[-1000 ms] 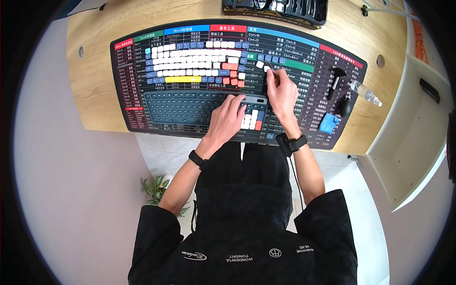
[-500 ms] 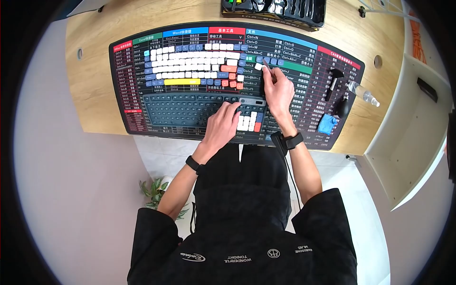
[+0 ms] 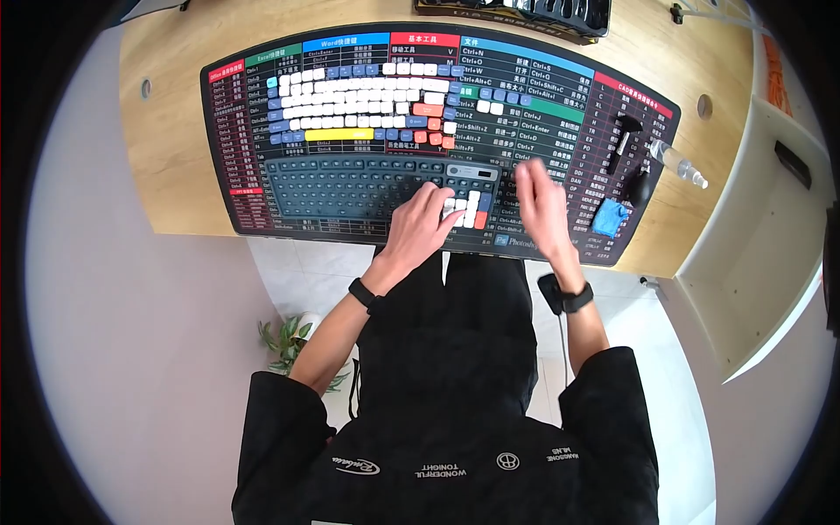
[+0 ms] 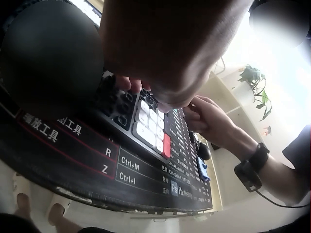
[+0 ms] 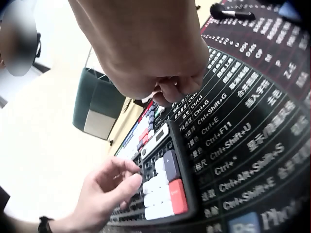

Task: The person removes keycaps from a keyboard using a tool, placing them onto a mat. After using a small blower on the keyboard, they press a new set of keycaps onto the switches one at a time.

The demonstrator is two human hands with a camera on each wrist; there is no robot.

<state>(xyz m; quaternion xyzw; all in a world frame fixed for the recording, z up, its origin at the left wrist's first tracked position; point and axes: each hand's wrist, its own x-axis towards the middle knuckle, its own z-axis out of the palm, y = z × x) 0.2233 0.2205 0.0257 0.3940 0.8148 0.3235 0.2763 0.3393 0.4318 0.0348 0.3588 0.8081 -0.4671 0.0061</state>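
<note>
A dark keyboard (image 3: 332,191) lies on the printed mat, with white, blue and red caps on its right-hand key block (image 5: 158,194). At that block, my left hand (image 3: 418,226) rests with loosely bent fingers, thumb beside the white caps. My right hand (image 3: 544,214) is over the mat just right of the keyboard, blurred. Its fingers (image 5: 172,91) look bent in the right wrist view; whether they hold anything cannot be told. Rows of loose white, blue and red keycaps (image 3: 350,107) with a yellow bar (image 3: 339,135) lie behind the keyboard.
Two white caps (image 3: 484,107) and several blue ones lie right of the rows. At the mat's right are a black brush (image 3: 626,140), a black blower bulb (image 3: 640,187), a blue cloth (image 3: 610,217) and a clear bottle (image 3: 679,164). A black tray (image 3: 525,13) stands behind.
My right hand has come away from the loose caps, toward my body and to the right. My left hand has shifted slightly right. The head view has tilted a little.
</note>
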